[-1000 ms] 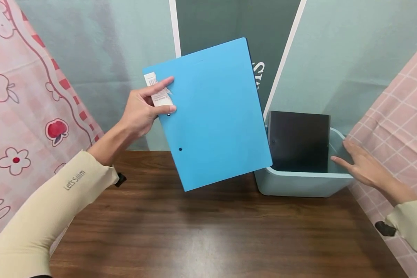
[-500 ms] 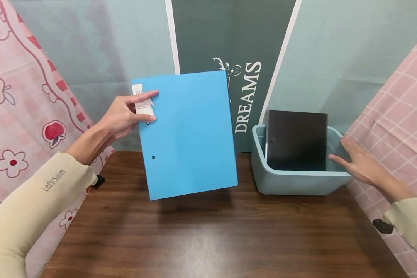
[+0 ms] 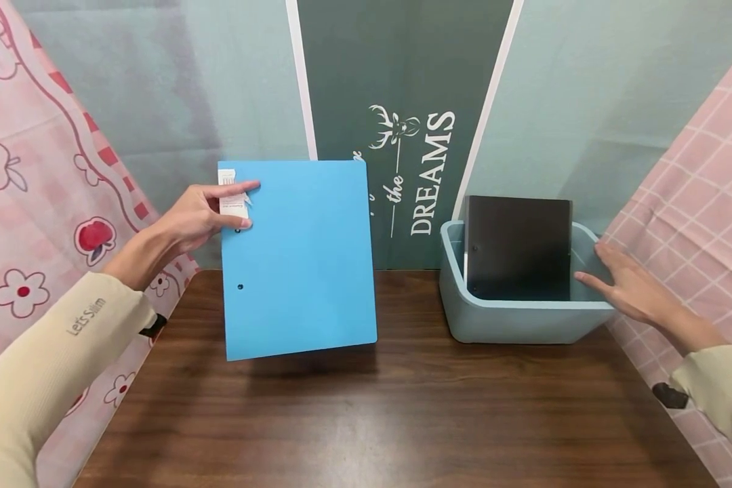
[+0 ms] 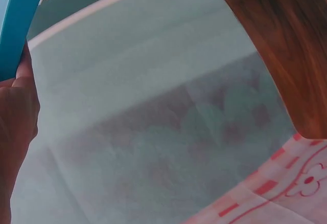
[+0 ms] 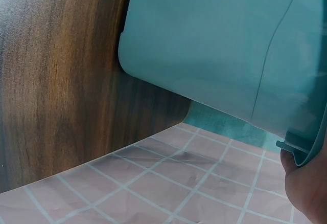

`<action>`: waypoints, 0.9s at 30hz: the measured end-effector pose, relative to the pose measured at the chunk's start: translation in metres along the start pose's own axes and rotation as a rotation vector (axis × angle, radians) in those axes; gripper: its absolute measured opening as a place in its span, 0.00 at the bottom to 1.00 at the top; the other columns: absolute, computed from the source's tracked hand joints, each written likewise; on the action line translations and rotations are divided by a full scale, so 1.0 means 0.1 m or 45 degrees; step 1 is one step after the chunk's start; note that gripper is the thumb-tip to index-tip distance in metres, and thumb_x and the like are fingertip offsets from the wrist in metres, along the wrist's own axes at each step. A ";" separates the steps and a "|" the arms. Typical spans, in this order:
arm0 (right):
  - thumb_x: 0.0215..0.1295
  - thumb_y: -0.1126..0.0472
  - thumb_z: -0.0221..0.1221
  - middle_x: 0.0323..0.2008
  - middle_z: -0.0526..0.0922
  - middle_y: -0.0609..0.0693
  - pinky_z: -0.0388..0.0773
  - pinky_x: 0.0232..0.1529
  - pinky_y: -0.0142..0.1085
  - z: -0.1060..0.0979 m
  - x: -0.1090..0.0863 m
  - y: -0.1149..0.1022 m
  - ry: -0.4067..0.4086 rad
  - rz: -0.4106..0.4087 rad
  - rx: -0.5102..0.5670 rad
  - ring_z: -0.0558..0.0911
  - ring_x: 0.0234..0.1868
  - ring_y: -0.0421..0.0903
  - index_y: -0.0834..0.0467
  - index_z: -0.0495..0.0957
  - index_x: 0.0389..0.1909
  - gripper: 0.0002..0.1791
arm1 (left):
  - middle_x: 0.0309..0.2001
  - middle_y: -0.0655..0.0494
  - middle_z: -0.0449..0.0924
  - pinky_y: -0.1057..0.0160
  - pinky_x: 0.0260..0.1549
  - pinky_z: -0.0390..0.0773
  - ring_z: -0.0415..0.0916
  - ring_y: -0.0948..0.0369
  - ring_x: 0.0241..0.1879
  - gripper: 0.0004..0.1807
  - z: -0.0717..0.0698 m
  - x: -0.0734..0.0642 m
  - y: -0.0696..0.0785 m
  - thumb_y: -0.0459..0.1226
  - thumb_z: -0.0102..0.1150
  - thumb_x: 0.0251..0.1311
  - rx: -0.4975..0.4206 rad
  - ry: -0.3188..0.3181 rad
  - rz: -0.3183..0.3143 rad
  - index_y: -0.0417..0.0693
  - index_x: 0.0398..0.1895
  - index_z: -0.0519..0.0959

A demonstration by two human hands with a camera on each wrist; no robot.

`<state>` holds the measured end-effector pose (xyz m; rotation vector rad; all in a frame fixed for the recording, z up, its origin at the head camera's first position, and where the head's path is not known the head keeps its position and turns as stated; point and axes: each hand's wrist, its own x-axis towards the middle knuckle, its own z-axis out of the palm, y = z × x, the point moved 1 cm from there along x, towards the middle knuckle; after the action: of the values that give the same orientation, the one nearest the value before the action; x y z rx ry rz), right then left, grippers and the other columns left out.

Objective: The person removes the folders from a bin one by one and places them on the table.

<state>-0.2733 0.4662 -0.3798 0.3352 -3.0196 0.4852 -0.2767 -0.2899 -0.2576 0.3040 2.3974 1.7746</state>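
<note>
My left hand (image 3: 189, 213) grips a blue binder (image 3: 308, 264) at the upper part of its left edge. Thumb and index finger lie across its front, over a white barcode label (image 3: 232, 198); the other fingers are hidden behind it. The binder hangs nearly upright above the table, and its edge (image 4: 18, 27) shows in the left wrist view. On the right, my right hand (image 3: 637, 288) holds the rim of a light blue plastic bin (image 3: 531, 324), thumb over the inside. In the right wrist view fingers (image 5: 301, 183) curl under the bin's rim. A black binder (image 3: 518, 247) stands inside the bin, leaning back.
The brown wooden table (image 3: 366, 413) stretches in front. Behind it hangs a green cloth (image 3: 396, 54) with a deer print and lettering. Pink cloths border both sides: a fruit-and-flower one (image 3: 43, 169) at left, a checked one (image 3: 707, 203) at right.
My left hand has carried the blue binder left and down, away from the bin, and its tilt has straightened. My right hand has stayed on the bin's rim.
</note>
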 end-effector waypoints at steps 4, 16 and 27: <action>0.82 0.42 0.49 0.80 0.40 0.78 0.32 0.78 0.70 0.00 -0.01 0.01 -0.005 0.005 0.001 0.40 0.81 0.76 0.71 0.36 0.83 0.50 | 0.82 0.47 0.51 0.73 0.47 0.75 0.60 0.57 0.63 0.40 -0.07 0.05 -0.09 0.22 0.68 0.64 0.039 -0.028 -0.024 0.55 0.77 0.72; 0.81 0.39 0.48 0.81 0.39 0.76 0.32 0.76 0.73 -0.02 0.02 0.01 -0.031 0.023 0.011 0.39 0.81 0.76 0.68 0.34 0.84 0.51 | 0.85 0.49 0.46 0.70 0.34 0.69 0.61 0.57 0.57 0.41 -0.33 0.11 -0.44 0.26 0.71 0.63 0.150 -0.070 -0.134 0.56 0.79 0.70; 0.82 0.41 0.49 0.81 0.41 0.77 0.34 0.78 0.70 -0.04 0.01 -0.01 -0.013 0.005 -0.012 0.41 0.82 0.75 0.71 0.37 0.83 0.50 | 0.80 0.48 0.55 0.68 0.24 0.64 0.65 0.60 0.43 0.40 -0.52 0.16 -0.69 0.28 0.71 0.65 0.210 -0.073 -0.180 0.56 0.79 0.69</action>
<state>-0.2739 0.4662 -0.3759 0.3330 -3.0321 0.4714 -0.3097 -0.3534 -0.3081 0.1953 2.4627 1.4929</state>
